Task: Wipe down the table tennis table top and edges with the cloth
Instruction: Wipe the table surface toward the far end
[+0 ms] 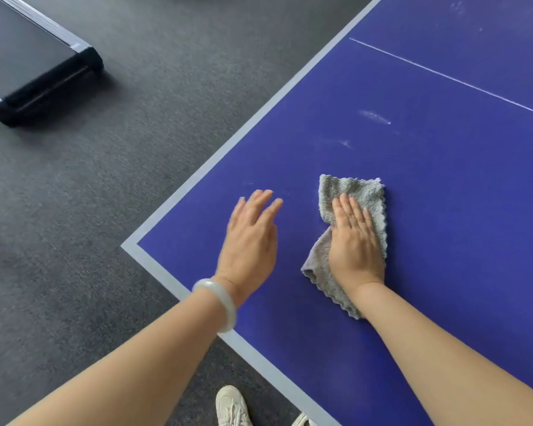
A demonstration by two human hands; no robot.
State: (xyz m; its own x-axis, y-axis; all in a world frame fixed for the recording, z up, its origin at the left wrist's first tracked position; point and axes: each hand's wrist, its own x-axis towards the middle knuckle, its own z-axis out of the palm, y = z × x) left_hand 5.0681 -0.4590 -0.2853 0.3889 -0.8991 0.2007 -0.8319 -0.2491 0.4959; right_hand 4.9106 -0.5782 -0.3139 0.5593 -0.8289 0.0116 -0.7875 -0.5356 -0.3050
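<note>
The blue table tennis table (428,167) fills the right side, its pale grey border meeting in a corner at the left. A grey fluffy cloth (363,195) lies folded on the top near that corner. My right hand (356,241) presses flat on the cloth with straight fingers. Beside it to the left, my left hand (251,235) hovers or rests with fingers spread on the bare blue surface; a pale bangle sits on its wrist. Whitish smudges (374,116) mark the top beyond the cloth.
Dark grey carpet (105,195) surrounds the table. A black treadmill end (40,72) lies on the floor at the upper left. My white shoe (231,405) shows below the table's near edge. A thin white line (443,75) crosses the tabletop.
</note>
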